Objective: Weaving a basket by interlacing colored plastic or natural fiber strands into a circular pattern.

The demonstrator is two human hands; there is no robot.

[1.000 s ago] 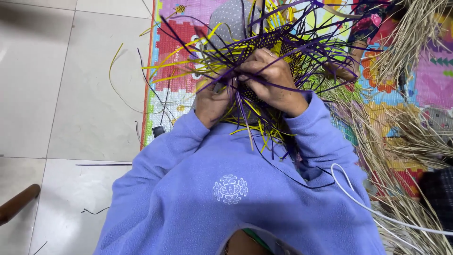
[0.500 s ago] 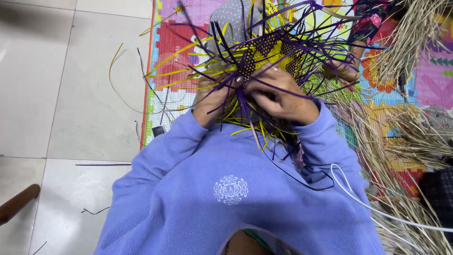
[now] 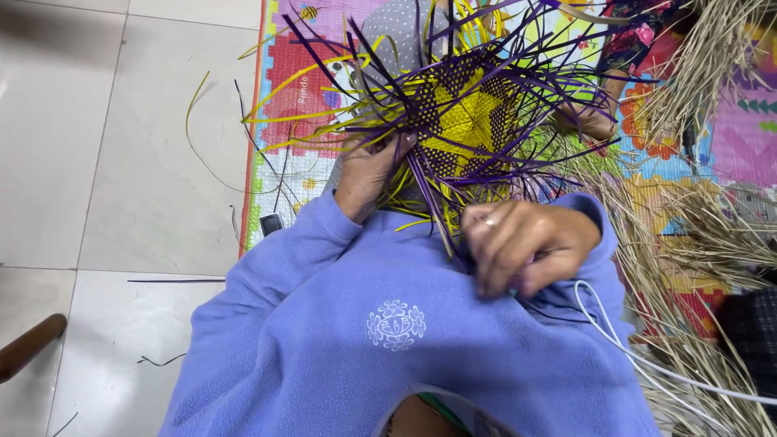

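Two hands, one weave: a person in a blue fleece works a purple and yellow piece held above a play mat.
Mat [image 3: 696, 154]: bright and patterned, it lies on pale floor tiles [image 3: 105, 162] and carries the whole work area.
Straw [image 3: 712, 235]: dry tan bundles lie heaped on the right side of the mat, apart from the weave.
Weave [image 3: 465, 121]: it sits in front of the chest, between the hands and over the mat; a tight checked patch of purple and yellow shows at its middle.
Done: by my reading, only that centre patch is plaited, with a yellow star-like core and purple checks round it.
Left to do: many loose strands [image 3: 324, 121] fan out on all sides, unwoven, so most of the piece looks unfinished.
Left hand [image 3: 368, 170]: closed on the weave's lower left edge, fingers curled among the strands.
Right hand [image 3: 530, 243]: closed near the chest, pinching purple strands that run up into the weave; a ring shows on one finger.
Cable [image 3: 639, 356]: thin and white, it trails off to the right below the right hand.
Stray strips [image 3: 174, 281]: a few lie on the tiles, left of the mat.
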